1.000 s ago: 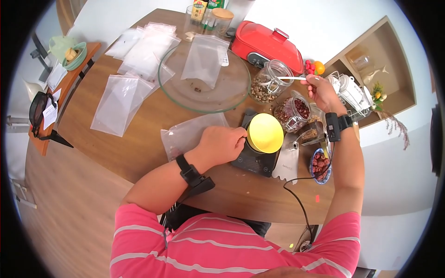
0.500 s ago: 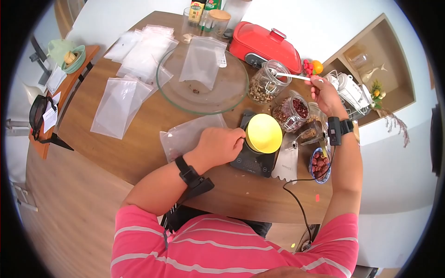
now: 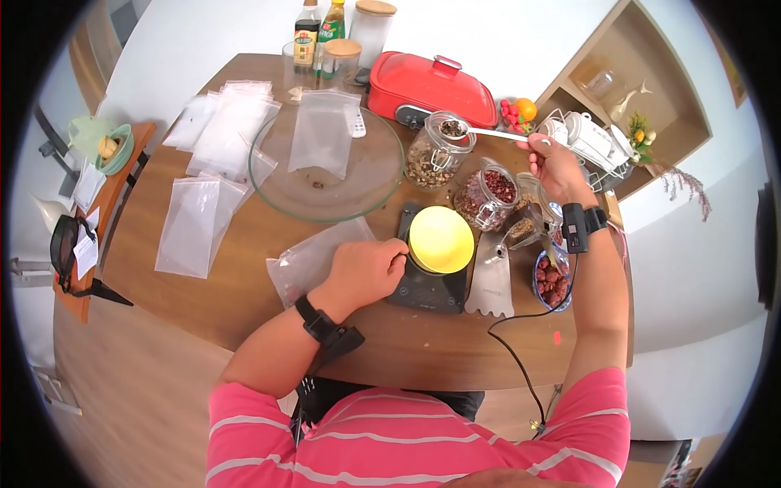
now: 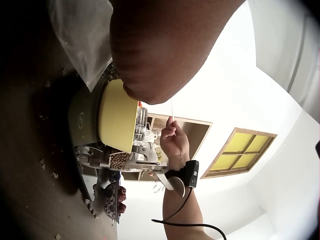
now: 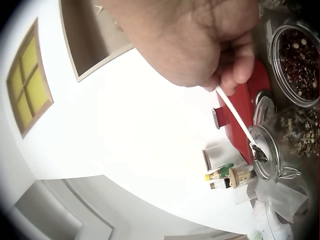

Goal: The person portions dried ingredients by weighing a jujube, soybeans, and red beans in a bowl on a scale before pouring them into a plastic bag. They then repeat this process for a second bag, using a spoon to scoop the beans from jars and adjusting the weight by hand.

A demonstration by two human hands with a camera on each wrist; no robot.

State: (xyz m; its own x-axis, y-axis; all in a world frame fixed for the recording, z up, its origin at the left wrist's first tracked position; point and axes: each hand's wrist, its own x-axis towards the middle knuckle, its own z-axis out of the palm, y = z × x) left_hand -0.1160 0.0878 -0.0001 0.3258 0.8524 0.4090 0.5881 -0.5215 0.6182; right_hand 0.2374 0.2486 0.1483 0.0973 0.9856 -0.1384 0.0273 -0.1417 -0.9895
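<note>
In the head view my right hand (image 3: 557,167) pinches the long white handle of a spoon (image 3: 498,134). The spoon's bowl, heaped with dark dried bits, is at the mouth of an open clip-top glass jar (image 3: 439,159). The right wrist view shows the spoon's loaded end (image 5: 260,151) just within the rim. With curled fingers, my left hand (image 3: 364,272) grips the near-left rim of a yellow bowl (image 3: 441,240); its fingertips are partly hidden. That bowl sits on a black kitchen scale (image 3: 427,293).
Jars of red beans (image 3: 486,198) and brown grains (image 3: 525,215) stand right of the scale, beside a metal scraper (image 3: 490,281) and a dish of dried red fruit (image 3: 551,285). A glass turntable (image 3: 272,195), clear bags (image 3: 195,228) and a red cooker (image 3: 431,89) lie beyond.
The spoon has come up from inside the jar to its mouth, now heaped with dark bits. My left hand stays at the yellow bowl. The head view has tilted upward.
</note>
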